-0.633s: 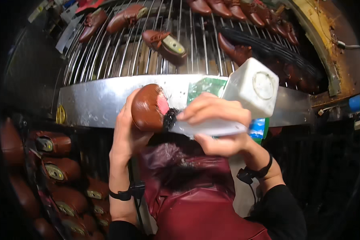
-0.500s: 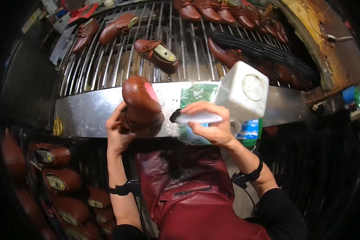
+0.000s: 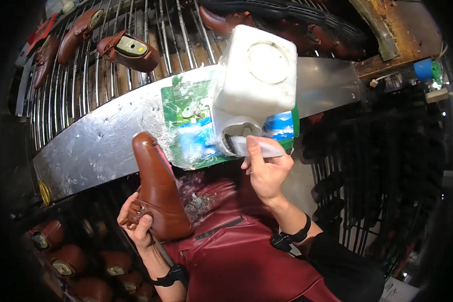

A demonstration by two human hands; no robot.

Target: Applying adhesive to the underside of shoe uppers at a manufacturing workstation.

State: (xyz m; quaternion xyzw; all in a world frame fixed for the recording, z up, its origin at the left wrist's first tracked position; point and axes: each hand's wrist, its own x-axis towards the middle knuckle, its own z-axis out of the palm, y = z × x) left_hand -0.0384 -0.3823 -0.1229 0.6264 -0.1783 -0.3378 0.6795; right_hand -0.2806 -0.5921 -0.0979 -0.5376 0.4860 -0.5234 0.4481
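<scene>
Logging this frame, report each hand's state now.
Left hand: closed on brown leather shoe.
Right hand: closed on pale brush handle, dipped in white plastic jug.

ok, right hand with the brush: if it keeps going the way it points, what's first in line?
The right hand points its brush into the side opening of the white plastic jug. Going straight on, the bristles would most likely meet the jug's inside first; depth inside the opening is unclear.

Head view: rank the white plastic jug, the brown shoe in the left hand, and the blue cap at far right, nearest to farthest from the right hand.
1. White plastic jug, just above the right hand.
2. Brown shoe, to its left.
3. Blue cap, far upper right.
</scene>
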